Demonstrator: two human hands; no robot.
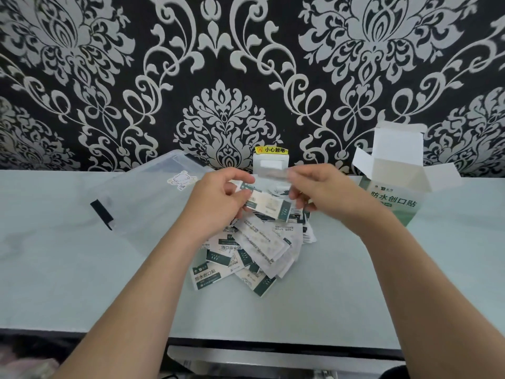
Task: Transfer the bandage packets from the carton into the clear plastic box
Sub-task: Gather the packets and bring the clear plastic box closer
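A loose heap of green-and-white bandage packets (246, 253) lies on the pale table (68, 269) in front of me. Above the heap both hands hold a small stack of packets (269, 206): my left hand (218, 198) grips its left end and my right hand (314, 187) pinches its right end. The clear plastic box (142, 198) with a black latch and a cartoon sticker lies to the left, against the wall. The open white-and-green carton (393, 184) stands at the right with its flaps up.
A white wall socket (270, 165) with a yellow warning label sits behind my hands. Black-and-silver patterned wallpaper (218, 77) rises behind the table. The table's front edge (273, 340) runs close to me, with a dark gap below it.
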